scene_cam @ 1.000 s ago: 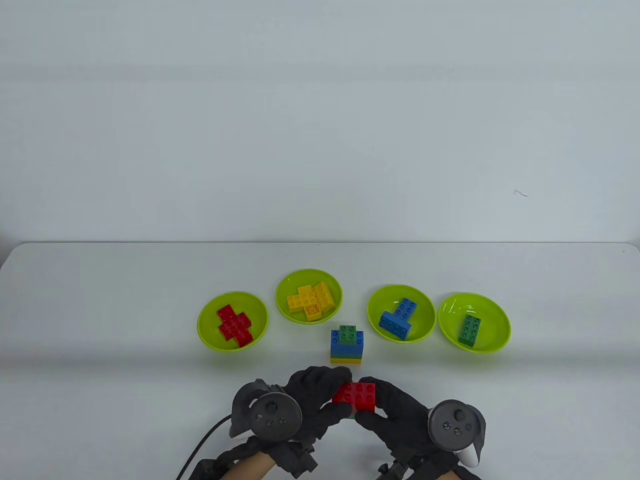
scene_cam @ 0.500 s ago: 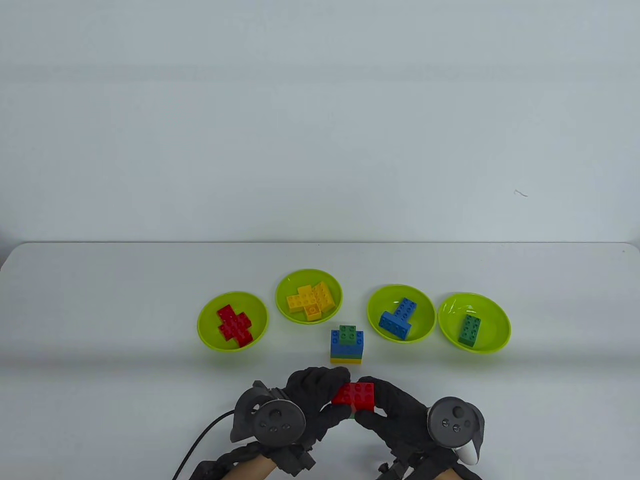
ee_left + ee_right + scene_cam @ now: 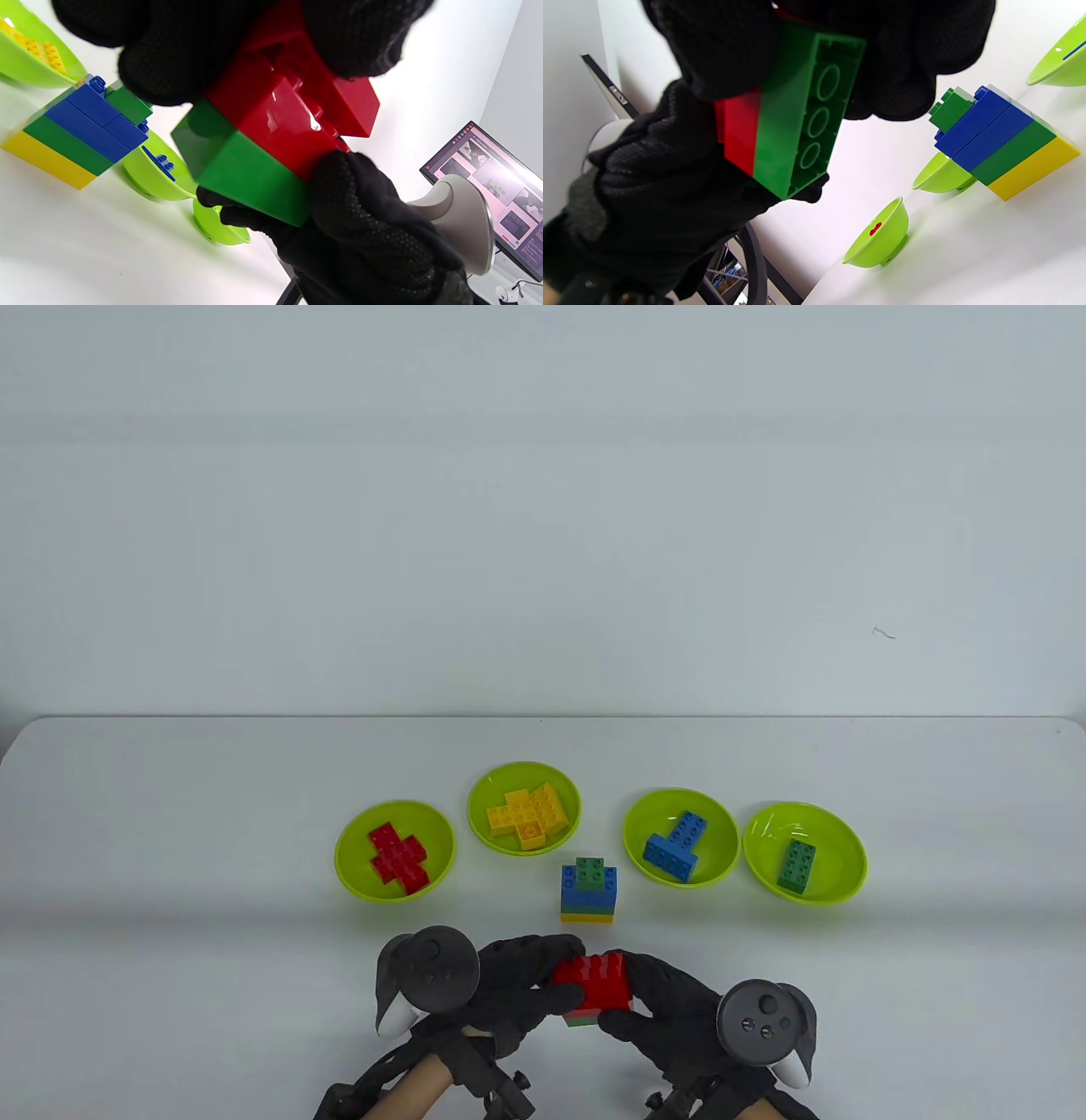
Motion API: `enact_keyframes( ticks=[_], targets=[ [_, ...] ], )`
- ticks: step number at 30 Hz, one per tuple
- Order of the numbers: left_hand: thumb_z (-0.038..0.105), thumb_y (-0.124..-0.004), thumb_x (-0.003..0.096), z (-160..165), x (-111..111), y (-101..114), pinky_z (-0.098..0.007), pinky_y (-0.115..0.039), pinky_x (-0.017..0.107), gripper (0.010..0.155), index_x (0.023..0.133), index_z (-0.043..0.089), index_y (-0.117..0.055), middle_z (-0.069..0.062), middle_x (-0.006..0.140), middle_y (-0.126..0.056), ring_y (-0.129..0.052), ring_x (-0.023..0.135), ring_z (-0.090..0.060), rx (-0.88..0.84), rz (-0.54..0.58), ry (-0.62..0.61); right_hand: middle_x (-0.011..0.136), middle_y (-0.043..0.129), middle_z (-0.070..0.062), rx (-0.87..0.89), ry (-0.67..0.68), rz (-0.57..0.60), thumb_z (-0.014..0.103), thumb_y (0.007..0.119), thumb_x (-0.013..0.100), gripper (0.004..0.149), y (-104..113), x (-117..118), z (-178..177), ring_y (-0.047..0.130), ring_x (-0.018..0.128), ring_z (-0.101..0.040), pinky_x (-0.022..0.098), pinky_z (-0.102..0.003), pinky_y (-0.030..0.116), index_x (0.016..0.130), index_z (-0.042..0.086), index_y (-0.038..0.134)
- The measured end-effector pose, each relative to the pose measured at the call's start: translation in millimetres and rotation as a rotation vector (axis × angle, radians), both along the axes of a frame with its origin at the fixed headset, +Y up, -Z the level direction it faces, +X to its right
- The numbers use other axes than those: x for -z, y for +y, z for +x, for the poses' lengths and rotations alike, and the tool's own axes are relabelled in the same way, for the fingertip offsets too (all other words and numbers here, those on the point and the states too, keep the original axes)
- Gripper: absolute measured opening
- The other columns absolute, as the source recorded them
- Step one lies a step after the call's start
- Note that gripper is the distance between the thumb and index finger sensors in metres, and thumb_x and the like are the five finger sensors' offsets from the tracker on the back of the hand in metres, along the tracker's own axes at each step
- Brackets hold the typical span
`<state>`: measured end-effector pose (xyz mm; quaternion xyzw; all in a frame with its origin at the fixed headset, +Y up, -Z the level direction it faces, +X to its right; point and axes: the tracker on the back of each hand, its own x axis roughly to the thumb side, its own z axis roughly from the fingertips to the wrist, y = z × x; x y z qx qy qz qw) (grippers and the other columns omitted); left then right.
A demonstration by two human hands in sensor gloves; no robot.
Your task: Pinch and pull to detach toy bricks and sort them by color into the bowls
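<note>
Low in the table view, both hands grip one small stack: a red brick (image 3: 594, 982) on a green brick (image 3: 581, 1021). My left hand (image 3: 547, 976) pinches its left end and my right hand (image 3: 635, 997) its right end. In the left wrist view the left fingers (image 3: 182, 55) curl over the red brick (image 3: 271, 110), the green brick (image 3: 246, 178) lies under it, and a second red piece (image 3: 352, 106) tilts off it. The right wrist view looks at the green brick's hollow underside (image 3: 814, 110). A green, blue and yellow stack (image 3: 588, 891) stands behind the hands.
Four lime bowls stand in a row: one with red bricks (image 3: 348, 857), one with yellow bricks (image 3: 479, 814), one with blue bricks (image 3: 721, 831) and one with a green brick (image 3: 848, 857). A monitor (image 3: 488, 186) stands off the table.
My left hand has rolled, and its tracker has swung up and to the left. The held red and green stack has tilted, so its red side face and green base now show.
</note>
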<state>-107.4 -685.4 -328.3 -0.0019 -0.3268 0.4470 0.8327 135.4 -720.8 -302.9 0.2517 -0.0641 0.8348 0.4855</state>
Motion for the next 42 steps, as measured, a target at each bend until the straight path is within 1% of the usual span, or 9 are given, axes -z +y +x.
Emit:
enact_keyframes(
  ticks=[4, 8, 12, 15, 19, 25, 30, 36, 42],
  targets=[
    [0.038, -0.077, 0.0473, -2, -1, 8, -0.059, -0.066, 0.06, 0.064, 0.097, -0.001, -0.071, -0.028, 0.085, -0.085, -0.088, 0.073, -0.042, 0.019, 0.095, 0.033, 0.091, 0.083, -0.019, 0.023, -0.041, -0.024, 0.038, 0.08, 0.046, 0.062, 0, 1, 2, 0.088, 0.078, -0.039, 0.065, -0.053, 0.067, 0.097, 0.006, 0.068],
    [0.037, -0.076, 0.0494, -19, 4, 17, -0.06, -0.064, 0.062, 0.064, 0.1, -0.002, -0.068, -0.029, 0.089, -0.081, -0.086, 0.077, -0.043, -0.002, 0.157, 0.124, 0.09, 0.082, -0.02, 0.029, -0.045, -0.03, 0.038, 0.08, 0.047, 0.062, 0, 2, 7, 0.088, 0.077, -0.04, 0.064, -0.054, 0.067, 0.097, 0.004, 0.068],
    [0.034, -0.074, 0.0516, -52, 26, 17, -0.06, -0.061, 0.064, 0.064, 0.103, -0.001, -0.062, -0.03, 0.095, -0.075, -0.081, 0.083, -0.046, 0.038, 0.212, 0.294, 0.091, 0.082, -0.02, 0.007, -0.068, 0.0, 0.038, 0.08, 0.047, 0.062, 5, 3, 11, 0.088, 0.077, -0.04, 0.064, -0.054, 0.067, 0.098, 0.005, 0.068],
    [0.033, -0.074, 0.0519, -74, 44, 10, -0.06, -0.06, 0.065, 0.064, 0.104, -0.001, -0.06, -0.03, 0.095, -0.074, -0.08, 0.083, -0.046, 0.112, 0.214, 0.406, 0.091, 0.082, -0.02, 0.003, -0.073, 0.007, 0.038, 0.08, 0.047, 0.062, 6, 3, 12, 0.088, 0.077, -0.04, 0.064, -0.054, 0.067, 0.098, 0.005, 0.068],
    [0.033, -0.074, 0.0514, -101, 72, -5, -0.06, -0.06, 0.065, 0.064, 0.104, -0.001, -0.06, -0.03, 0.095, -0.073, -0.079, 0.084, -0.046, 0.288, 0.168, 0.526, 0.091, 0.082, -0.02, 0.004, -0.075, 0.006, 0.038, 0.08, 0.047, 0.062, 6, 3, 12, 0.088, 0.077, -0.04, 0.064, -0.054, 0.066, 0.098, 0.005, 0.068],
    [0.032, -0.075, 0.0507, -119, 99, -25, -0.059, -0.06, 0.065, 0.064, 0.103, -0.001, -0.061, -0.03, 0.095, -0.074, -0.08, 0.083, -0.045, 0.496, 0.113, 0.635, 0.091, 0.082, -0.02, 0.006, -0.074, 0.01, 0.038, 0.08, 0.047, 0.062, 6, 3, 14, 0.088, 0.078, -0.04, 0.064, -0.054, 0.066, 0.098, 0.006, 0.068],
    [0.032, -0.075, 0.0504, -123, 111, -36, -0.059, -0.06, 0.065, 0.064, 0.104, -0.001, -0.06, -0.03, 0.095, -0.074, -0.079, 0.084, -0.045, 0.597, 0.085, 0.659, 0.091, 0.082, -0.02, 0.013, -0.079, 0.01, 0.038, 0.081, 0.047, 0.062, 7, 4, 16, 0.088, 0.078, -0.04, 0.064, -0.054, 0.066, 0.098, 0.005, 0.068],
    [0.035, -0.073, 0.0516, -124, 112, -46, -0.06, -0.057, 0.067, 0.067, 0.105, 0.0, -0.056, -0.03, 0.098, -0.07, -0.075, 0.087, -0.047, 0.691, 0.048, 0.62, 0.091, 0.082, -0.02, 0.021, -0.087, 0.006, 0.038, 0.081, 0.047, 0.062, 8, 4, 18, 0.088, 0.077, -0.04, 0.064, -0.054, 0.066, 0.098, 0.005, 0.069],
    [0.045, -0.071, 0.0519, -119, 100, -24, -0.062, -0.052, 0.068, 0.076, 0.108, -0.001, -0.049, -0.032, 0.103, -0.062, -0.068, 0.091, -0.049, 0.569, 0.096, 0.558, 0.091, 0.082, -0.02, 0.028, -0.089, 0.0, 0.038, 0.081, 0.047, 0.062, 8, 4, 18, 0.088, 0.077, -0.04, 0.064, -0.054, 0.066, 0.098, 0.005, 0.068]
  ],
)
